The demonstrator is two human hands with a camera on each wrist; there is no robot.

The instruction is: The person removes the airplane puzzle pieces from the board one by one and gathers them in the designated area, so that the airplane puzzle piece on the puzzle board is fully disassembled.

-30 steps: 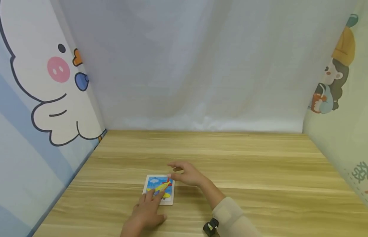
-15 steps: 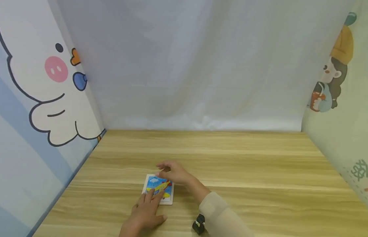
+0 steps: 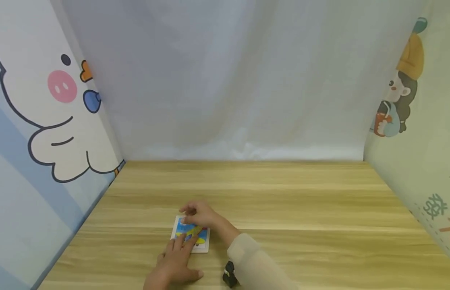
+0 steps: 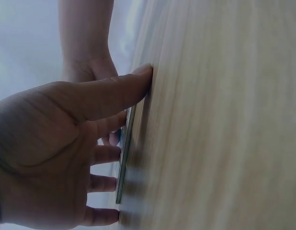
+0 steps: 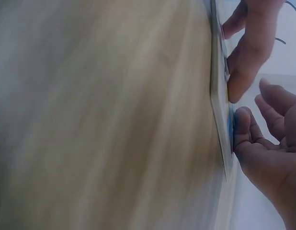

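Note:
A thin flat board [image 3: 201,250] with a white rim lies on the table, bearing a yellow airplane on a blue sky; it looks like a picture puzzle. My left hand [image 3: 175,262] rests spread on its lower part, fingertips on the picture and thumb out to the side. In the left wrist view, the board's edge [image 4: 123,167] shows beyond that hand's fingers. Over the top of the picture is my right hand [image 3: 203,215], its fingers loosely bent. The right wrist view has the right thumb [image 5: 242,125] against the picture's face, nothing gripped. Both hands cover parts of the picture.
The wood-grain table [image 3: 301,201] reaches back to a pale grey curtain [image 3: 228,80]. Cartoon-printed walls stand at left and right. A small black device [image 3: 229,274] sits at the right wrist, beside a beige sleeve [image 3: 259,266].
My right hand has moved left along the top of the board, from its upper right corner toward the cloud. My left hand stays on the lower part. The head view has shifted slightly.

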